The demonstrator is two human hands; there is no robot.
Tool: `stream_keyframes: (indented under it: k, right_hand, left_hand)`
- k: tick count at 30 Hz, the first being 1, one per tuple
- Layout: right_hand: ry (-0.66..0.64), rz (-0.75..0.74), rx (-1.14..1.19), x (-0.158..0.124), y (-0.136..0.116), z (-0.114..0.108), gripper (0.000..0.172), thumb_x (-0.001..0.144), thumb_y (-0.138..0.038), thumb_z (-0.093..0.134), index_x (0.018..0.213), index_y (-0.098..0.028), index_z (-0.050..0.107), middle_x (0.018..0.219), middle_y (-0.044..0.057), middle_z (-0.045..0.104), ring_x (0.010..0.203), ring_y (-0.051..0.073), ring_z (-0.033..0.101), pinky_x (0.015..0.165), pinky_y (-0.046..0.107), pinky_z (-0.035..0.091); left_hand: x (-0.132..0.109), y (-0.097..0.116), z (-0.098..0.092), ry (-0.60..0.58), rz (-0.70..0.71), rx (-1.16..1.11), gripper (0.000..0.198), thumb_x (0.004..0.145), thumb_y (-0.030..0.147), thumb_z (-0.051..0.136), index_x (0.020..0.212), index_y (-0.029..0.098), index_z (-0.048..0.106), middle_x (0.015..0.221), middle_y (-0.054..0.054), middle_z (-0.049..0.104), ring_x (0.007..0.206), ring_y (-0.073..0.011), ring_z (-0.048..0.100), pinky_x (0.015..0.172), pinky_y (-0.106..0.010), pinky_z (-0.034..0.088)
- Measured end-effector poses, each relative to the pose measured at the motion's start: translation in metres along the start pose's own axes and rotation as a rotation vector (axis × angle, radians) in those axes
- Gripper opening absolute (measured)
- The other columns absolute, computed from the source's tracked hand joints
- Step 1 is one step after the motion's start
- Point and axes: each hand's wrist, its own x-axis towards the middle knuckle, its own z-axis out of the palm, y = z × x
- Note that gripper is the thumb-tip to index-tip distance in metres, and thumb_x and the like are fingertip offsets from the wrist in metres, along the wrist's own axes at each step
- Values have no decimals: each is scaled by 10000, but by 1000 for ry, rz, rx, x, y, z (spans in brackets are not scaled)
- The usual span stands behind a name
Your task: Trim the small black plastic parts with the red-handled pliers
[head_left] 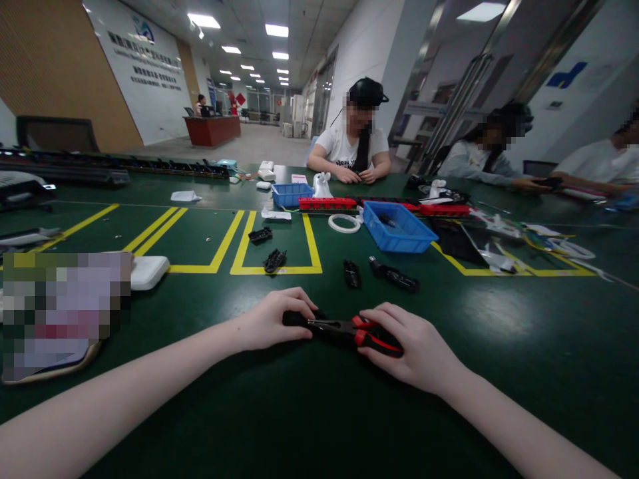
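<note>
My left hand (279,318) is closed round a small black part (295,319) just above the green table (299,412). Red-and-black pliers (377,338) are gripped by their handles in my right hand (417,342). Their metal jaws point left and reach the black part at my left fingertips; whether they bite on it I cannot tell. Beyond my hands lie a short black bundle (352,273) and a longer one (395,275). Two more black pieces, one nearer (275,261) and one farther (260,235), rest by the yellow tape.
Farther back stand a blue tray (399,229), a smaller blue tray (292,194), a white ring (344,223) and red strips (327,204). On the left are a phone (70,319) and a white box (150,273). Several people sit across the table.
</note>
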Motion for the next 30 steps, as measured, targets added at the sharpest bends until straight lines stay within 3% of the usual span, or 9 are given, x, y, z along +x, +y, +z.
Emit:
stream_keyframes:
  k: [5, 18, 30]
  right_hand:
    - [0, -51, -48, 1, 3, -9, 413, 838, -431, 625, 1163, -177, 600, 1038, 100, 668, 847, 198, 658, 718, 324, 557]
    - [-49, 40, -5, 4, -10, -7, 396, 820, -400, 653, 1150, -186, 605, 1039, 98, 671, 855, 211, 662, 725, 351, 567]
    - [49, -46, -80, 3, -2, -13, 429, 816, -427, 647, 1165, -179, 615, 1058, 111, 681, 899, 225, 662, 758, 366, 557]
  left_hand:
    - [1, 1, 1, -10, 2, 6, 145, 829, 243, 716, 965, 194, 708, 1166, -46, 602, 1073, -193, 592, 958, -376, 489]
    - [0, 1, 1, -5, 16, -3, 136, 828, 226, 712, 957, 186, 690, 1146, -49, 601, 1062, -191, 594, 954, -376, 489]
    - [0, 4, 1, -32, -30, -22, 149, 838, 247, 699, 978, 195, 692, 1164, -50, 585, 1091, -206, 580, 971, -402, 479]
